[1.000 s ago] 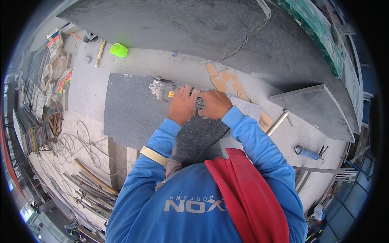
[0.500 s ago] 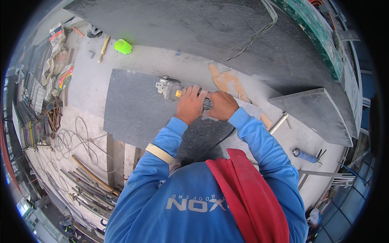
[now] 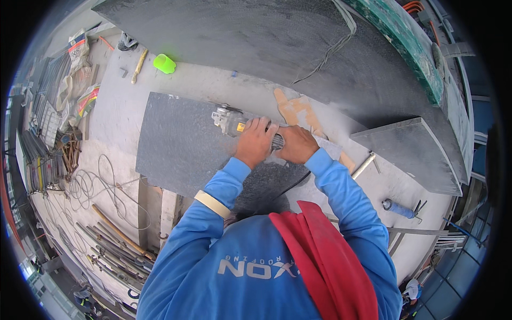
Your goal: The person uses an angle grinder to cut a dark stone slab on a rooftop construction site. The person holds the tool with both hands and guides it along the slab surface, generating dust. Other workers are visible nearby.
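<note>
A grey angle grinder [image 3: 230, 121] lies along the far edge of a dark grey stone slab [image 3: 173, 141], its metal head pointing left. My left hand [image 3: 255, 143] is wrapped over the grinder's body, just behind the head. Closed around the rear end is my right hand [image 3: 298, 144]. A black cord [image 3: 296, 183] runs from the back of the tool toward my body. The grinder's disc is mostly hidden, so I cannot tell exactly how it meets the slab edge.
Beyond the slab stands a large dark panel [image 3: 240, 48] with a cable hanging over it. A bright green cup [image 3: 165, 63] sits at the far left. Rightward are a leaning stone piece [image 3: 413, 149] and a blue caulking gun [image 3: 400, 208]. Rods [image 3: 114, 242] and loose wire [image 3: 101, 184] lie left.
Both hands and the grinder have shifted a little to the right along the slab's far edge. The grip looks the same, and the whole view has moved slightly.
</note>
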Motion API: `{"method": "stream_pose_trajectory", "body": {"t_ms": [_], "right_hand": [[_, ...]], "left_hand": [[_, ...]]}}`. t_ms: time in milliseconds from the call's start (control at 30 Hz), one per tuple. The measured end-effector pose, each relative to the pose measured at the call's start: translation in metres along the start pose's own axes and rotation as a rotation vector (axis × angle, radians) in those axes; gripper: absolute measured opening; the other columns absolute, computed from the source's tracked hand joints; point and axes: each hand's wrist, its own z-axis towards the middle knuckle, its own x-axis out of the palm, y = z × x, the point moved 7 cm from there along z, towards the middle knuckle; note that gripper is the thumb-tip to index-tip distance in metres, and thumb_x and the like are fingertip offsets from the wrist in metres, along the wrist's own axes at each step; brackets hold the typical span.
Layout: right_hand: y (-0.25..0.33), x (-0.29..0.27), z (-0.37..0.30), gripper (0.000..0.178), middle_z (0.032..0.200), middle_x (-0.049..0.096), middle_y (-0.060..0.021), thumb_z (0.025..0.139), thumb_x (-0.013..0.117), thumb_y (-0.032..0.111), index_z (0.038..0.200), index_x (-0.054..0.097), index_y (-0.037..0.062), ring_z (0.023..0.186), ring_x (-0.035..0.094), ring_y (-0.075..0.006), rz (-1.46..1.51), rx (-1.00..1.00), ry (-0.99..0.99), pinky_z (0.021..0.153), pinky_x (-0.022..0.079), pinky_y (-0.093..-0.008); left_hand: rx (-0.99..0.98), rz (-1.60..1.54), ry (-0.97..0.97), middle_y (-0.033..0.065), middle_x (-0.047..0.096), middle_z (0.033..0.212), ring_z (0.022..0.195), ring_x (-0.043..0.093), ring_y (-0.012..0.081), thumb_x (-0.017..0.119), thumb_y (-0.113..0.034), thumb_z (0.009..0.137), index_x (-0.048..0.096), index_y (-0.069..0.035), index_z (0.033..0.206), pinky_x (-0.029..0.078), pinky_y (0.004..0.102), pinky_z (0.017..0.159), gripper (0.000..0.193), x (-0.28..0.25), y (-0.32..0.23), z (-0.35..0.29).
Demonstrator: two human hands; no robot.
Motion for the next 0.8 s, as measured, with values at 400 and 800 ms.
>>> {"method": "stream_pose_trajectory", "body": {"t_ms": [400, 800], "right_hand": [[-0.002, 0.006, 0.007, 0.044, 0.094, 0.075, -0.0257, 0.072, 0.084, 0.022, 0.11, 0.074, 0.0015, 0.094, 0.072, -0.0454, -0.001, -0.003, 0.034, 0.085, 0.058, -0.0522], [0.01, 0.019, 0.039, 0.046, 0.1, 0.077, -0.024, 0.07, 0.085, 0.024, 0.11, 0.074, 0.0038, 0.099, 0.073, -0.0439, 0.009, -0.021, 0.024, 0.09, 0.059, -0.0508]], "left_hand": [[-0.009, 0.018, -0.031, 0.013, 0.059, 0.116, 0.112, 0.059, 0.0334, 0.071, -0.01, 0.082, 0.064, -0.009, 0.128, 0.047, 0.047, 0.1, 0.047, 0.005, 0.004, -0.004], [-0.012, 0.06, 0.014, 0.014, 0.06, 0.119, 0.112, 0.06, 0.035, 0.087, -0.014, 0.065, 0.061, -0.007, 0.129, 0.047, 0.048, 0.1, 0.07, -0.011, 0.036, -0.001]]}}
